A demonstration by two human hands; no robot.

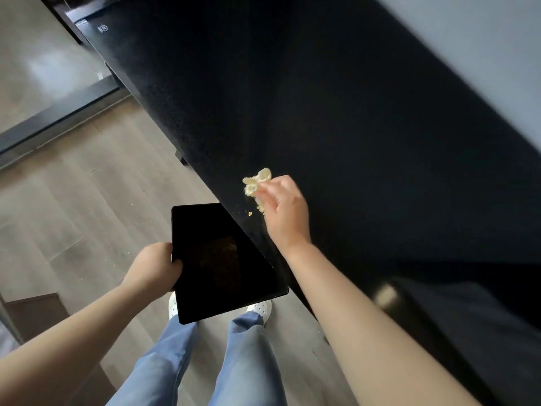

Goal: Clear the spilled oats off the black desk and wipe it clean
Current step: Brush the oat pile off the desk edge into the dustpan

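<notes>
The black desk (pixel 336 106) runs diagonally from top left to lower right. My right hand (pixel 285 212) rests on it close to the near edge, shut on a crumpled pale yellow cloth (pixel 257 181). A few oat flakes (pixel 250 213) lie on the desk just left of that hand, beside the edge. My left hand (pixel 156 266) grips the left side of a flat black tray (pixel 216 259), held just below and against the desk edge. A dim patch of oats (pixel 227 247) lies in the tray's middle.
Wood-look floor (pixel 87 200) spreads to the left, with a few specks on it. A dark desk leg and crossbar (pixel 58 112) stand at upper left. My jeans and white shoes (pixel 260 309) are under the tray. A dark object (pixel 439 317) sits at lower right.
</notes>
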